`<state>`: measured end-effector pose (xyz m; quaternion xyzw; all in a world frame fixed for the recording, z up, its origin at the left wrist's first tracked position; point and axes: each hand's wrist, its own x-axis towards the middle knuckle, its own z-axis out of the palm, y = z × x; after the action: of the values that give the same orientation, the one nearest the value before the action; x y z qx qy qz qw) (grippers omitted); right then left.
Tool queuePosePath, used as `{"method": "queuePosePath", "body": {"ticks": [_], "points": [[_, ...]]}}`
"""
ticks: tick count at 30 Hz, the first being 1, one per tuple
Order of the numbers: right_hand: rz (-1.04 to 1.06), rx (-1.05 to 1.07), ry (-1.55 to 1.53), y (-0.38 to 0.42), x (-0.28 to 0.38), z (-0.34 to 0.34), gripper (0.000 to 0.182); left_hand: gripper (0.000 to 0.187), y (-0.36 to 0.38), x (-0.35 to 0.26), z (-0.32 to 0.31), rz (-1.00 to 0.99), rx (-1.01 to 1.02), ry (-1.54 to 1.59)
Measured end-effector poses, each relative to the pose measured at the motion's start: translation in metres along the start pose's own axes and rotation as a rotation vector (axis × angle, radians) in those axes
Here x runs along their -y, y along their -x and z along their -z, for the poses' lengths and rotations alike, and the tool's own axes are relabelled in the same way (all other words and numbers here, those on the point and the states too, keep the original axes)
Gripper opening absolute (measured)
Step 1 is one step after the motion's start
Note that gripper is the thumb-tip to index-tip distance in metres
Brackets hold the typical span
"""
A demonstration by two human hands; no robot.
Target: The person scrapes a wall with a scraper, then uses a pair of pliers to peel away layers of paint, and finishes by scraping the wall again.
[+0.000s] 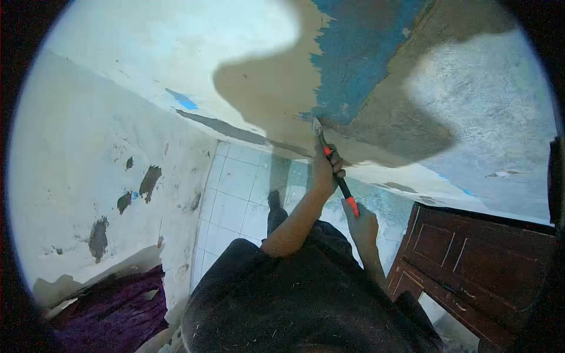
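A long scraper [343,187] with a black and red handle is held in both hands, its metal blade against the wall at the lower edge of a blue patch [347,65]. My left hand [327,167] wraps round the handle close to the blade. Lower down, my right hand [361,223] grips the red end of the handle. Cream paint [276,88] lies left of the blue patch, and rough grey plaster [406,112] shows to its right.
Dark wooden cabinet [471,253] at lower right. Purple cloth [118,312] at lower left, by a side wall [76,170] with peeled spots. White floor tiles [232,194] lie below the worked wall. A dark foot [274,200] shows on them.
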<state>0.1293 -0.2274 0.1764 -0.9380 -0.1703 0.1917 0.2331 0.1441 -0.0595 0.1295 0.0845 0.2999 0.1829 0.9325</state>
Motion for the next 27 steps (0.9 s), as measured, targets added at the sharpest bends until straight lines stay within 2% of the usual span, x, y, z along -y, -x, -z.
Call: {"method": "queuePosePath", "body": {"ticks": [3, 5, 6, 9, 10, 14, 17, 22, 27], "points": [[0.029, -0.004, 0.056, -0.001, 0.000, 0.000, 0.045, 0.036, 0.001, 0.008, 0.008, 0.001, -0.025, 0.004], [-0.025, 0.041, -0.016, 0.006, 0.000, 0.005, 0.047, 0.034, 0.004, 0.006, 0.005, 0.004, 0.010, -0.032], [-0.052, 0.070, -0.037, 0.007, -0.001, 0.009, 0.048, 0.026, 0.011, 0.006, -0.002, 0.040, 0.024, 0.022], [0.007, 0.000, 0.063, -0.004, 0.006, 0.003, 0.048, 0.027, -0.006, 0.003, 0.011, -0.021, -0.020, 0.035], [0.038, 0.005, 0.070, -0.005, 0.002, 0.002, 0.049, 0.032, -0.017, 0.005, 0.023, -0.014, 0.045, 0.078], [-0.055, 0.064, -0.004, 0.006, 0.003, 0.014, 0.049, 0.036, 0.003, 0.009, 0.003, 0.058, -0.014, 0.022], [0.021, -0.010, 0.115, -0.005, -0.003, 0.002, 0.048, 0.039, -0.002, 0.005, 0.000, 0.013, -0.094, 0.004], [-0.075, 0.056, 0.053, 0.003, 0.003, 0.009, 0.049, 0.032, 0.001, 0.005, 0.005, 0.049, -0.006, 0.019], [-0.006, 0.021, 0.114, -0.002, -0.002, -0.001, 0.048, 0.034, -0.006, 0.007, 0.015, -0.025, 0.027, 0.008]]}}
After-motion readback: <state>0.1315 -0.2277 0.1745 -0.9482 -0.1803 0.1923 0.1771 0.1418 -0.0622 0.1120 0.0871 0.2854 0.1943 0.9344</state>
